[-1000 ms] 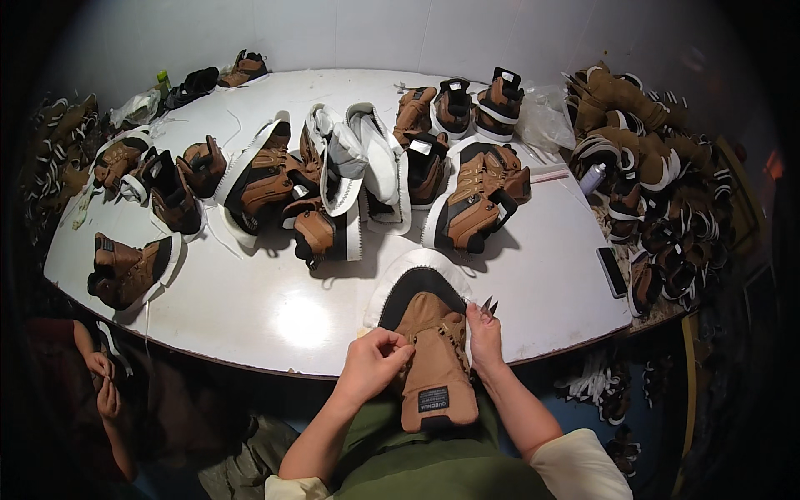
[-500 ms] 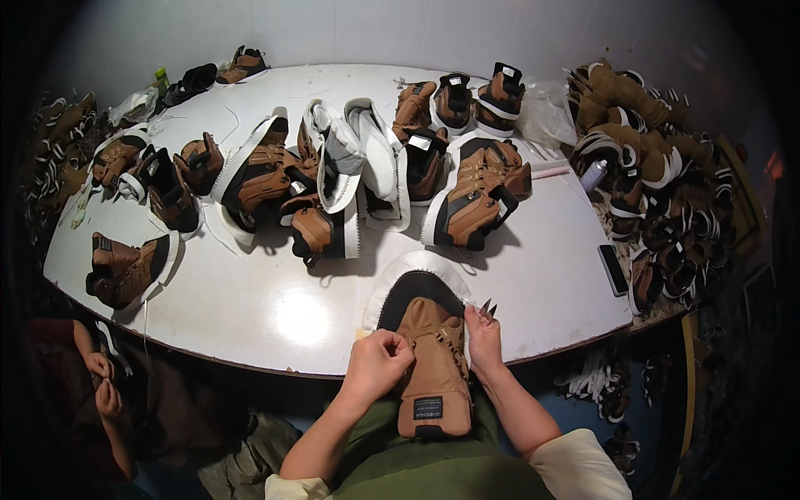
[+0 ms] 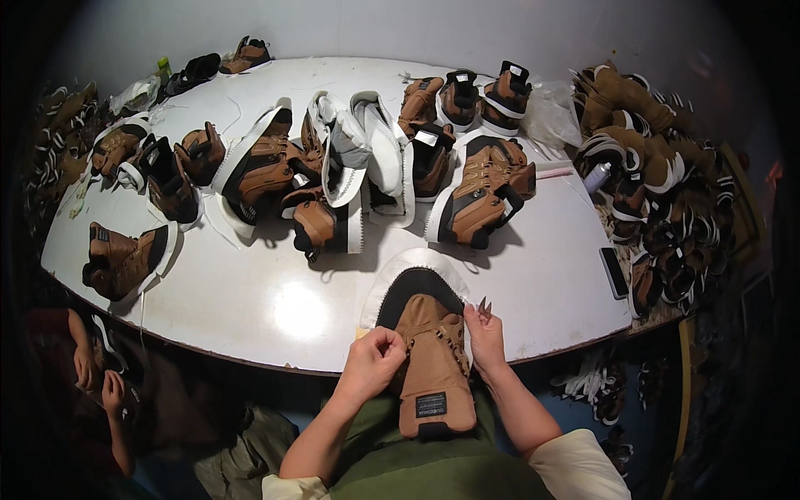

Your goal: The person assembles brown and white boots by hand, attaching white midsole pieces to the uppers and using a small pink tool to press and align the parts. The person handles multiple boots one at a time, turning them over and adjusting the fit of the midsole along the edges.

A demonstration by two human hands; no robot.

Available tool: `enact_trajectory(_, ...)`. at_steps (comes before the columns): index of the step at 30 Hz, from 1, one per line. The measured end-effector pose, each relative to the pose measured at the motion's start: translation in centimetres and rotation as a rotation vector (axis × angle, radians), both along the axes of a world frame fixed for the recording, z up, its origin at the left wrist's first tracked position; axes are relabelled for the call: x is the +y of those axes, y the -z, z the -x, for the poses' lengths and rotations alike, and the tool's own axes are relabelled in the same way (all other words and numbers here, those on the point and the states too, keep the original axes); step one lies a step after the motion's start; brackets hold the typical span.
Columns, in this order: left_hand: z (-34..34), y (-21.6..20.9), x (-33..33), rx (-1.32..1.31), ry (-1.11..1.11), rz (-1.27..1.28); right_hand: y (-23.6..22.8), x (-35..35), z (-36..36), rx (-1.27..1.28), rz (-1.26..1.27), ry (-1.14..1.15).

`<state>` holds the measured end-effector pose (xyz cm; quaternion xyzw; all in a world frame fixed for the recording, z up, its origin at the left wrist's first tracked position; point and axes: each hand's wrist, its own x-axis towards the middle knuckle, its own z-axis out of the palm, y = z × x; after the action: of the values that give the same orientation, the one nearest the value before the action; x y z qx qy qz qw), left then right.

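Observation:
A brown shoe upper (image 3: 428,358) with a black lining and a wide white stitched border (image 3: 417,260) lies in front of me, its toe end on the table edge and its tongue toward my lap. My left hand (image 3: 373,364) is closed in a pinch at the upper's left side. Whatever its fingertips hold is too small to make out. On the other side, my right hand (image 3: 486,337) is closed at the border's right edge. Two dark pointed blades of thread snips (image 3: 484,307) stick out above its thumb and fingers.
Several brown and black shoes (image 3: 492,187) with white borders stand across the white table (image 3: 242,283). A phone (image 3: 613,272) and a spray can (image 3: 597,177) are at the right, beside piled uppers (image 3: 667,167). Another person's hands (image 3: 102,385) are at lower left.
My hands and the shoe upper stay nearly in place. The snips' blades look closer together and turned slightly. The other person's hands have moved a little.

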<state>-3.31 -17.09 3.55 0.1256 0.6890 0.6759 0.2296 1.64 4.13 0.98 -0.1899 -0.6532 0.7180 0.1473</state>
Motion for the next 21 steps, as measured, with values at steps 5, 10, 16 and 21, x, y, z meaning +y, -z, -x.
enact_trajectory(5,0.1,-0.2,0.0,-0.007,-0.002,0.005,-3.3,0.2,-0.2,-0.049,-0.265,0.088)
enact_trajectory(10,0.0,-0.5,0.1,0.111,-0.027,0.036,-9.4,0.2,-1.0,0.165,-0.628,-0.139)
enact_trajectory(16,-0.2,-0.7,0.3,0.146,-0.065,0.012,-14.1,-2.2,0.3,0.172,-1.14,-0.677)
enact_trajectory(21,-0.4,0.6,0.6,0.215,-0.118,-0.036,-14.7,-3.6,2.2,0.16,-1.559,-0.831)
